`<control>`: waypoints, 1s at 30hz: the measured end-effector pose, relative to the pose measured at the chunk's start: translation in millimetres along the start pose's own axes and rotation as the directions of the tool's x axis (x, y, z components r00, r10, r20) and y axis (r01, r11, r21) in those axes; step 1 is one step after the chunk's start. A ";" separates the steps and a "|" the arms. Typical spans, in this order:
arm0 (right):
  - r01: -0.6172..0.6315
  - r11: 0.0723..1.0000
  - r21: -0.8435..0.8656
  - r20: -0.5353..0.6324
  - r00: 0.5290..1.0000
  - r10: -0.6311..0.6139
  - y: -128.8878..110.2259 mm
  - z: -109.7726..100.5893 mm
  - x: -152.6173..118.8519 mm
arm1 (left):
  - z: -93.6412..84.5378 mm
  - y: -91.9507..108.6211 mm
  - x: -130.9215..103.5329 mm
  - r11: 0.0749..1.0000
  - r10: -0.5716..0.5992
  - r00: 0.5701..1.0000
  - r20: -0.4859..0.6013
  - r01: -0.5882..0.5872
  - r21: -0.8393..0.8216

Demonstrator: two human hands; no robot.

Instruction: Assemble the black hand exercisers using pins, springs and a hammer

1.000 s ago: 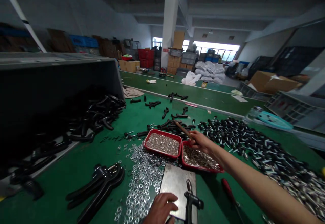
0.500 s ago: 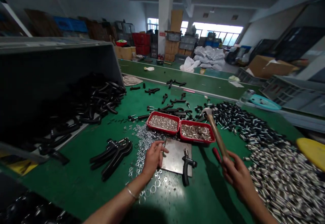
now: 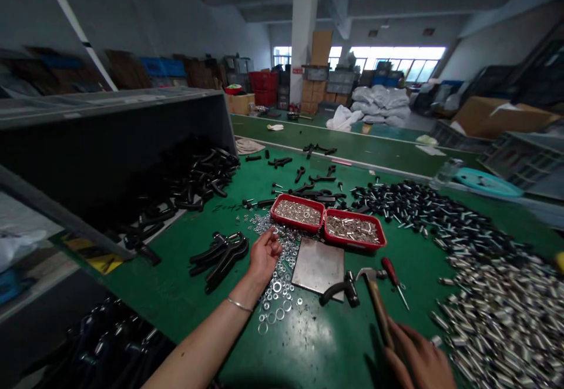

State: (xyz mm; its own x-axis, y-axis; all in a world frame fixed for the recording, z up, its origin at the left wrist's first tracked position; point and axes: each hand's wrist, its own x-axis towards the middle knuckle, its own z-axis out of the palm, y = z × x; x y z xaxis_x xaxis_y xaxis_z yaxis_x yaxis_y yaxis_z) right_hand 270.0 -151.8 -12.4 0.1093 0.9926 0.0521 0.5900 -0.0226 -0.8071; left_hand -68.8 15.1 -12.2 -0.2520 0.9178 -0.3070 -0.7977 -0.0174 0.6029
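Right hand (image 3: pixel 418 356) wraps the hammer (image 3: pixel 375 298) toward the tabletop's (image 3: pixel 312 348) near edge, best kept clear of the black handle (image 3: pixel 337 290) on the plate's (image 3: pixel 318 264) near right corner, while the half-curled left hand (image 3: pixel 263 258), holding what I can't tell, hovers beside the washers (image 3: pixel 284 271).

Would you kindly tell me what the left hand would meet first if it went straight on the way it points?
The left hand would likely meet the loose washers first, then the left red tray, though its height above them is unclear.
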 end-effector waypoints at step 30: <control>0.592 0.712 -0.378 0.549 0.762 -0.342 -22.9 38.0 168.6 | 18.4 70.8 199.7 -0.478 0.021 0.860 0.509 -0.439 0.761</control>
State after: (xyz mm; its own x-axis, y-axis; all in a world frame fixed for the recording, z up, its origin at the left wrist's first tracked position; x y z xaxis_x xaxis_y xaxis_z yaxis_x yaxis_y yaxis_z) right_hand 244.5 20.6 -7.4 -0.5579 0.8299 -0.0072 0.7870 0.5262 -0.3221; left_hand -165.6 204.5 -17.3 0.0459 0.9913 0.1233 0.9086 -0.0927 0.4073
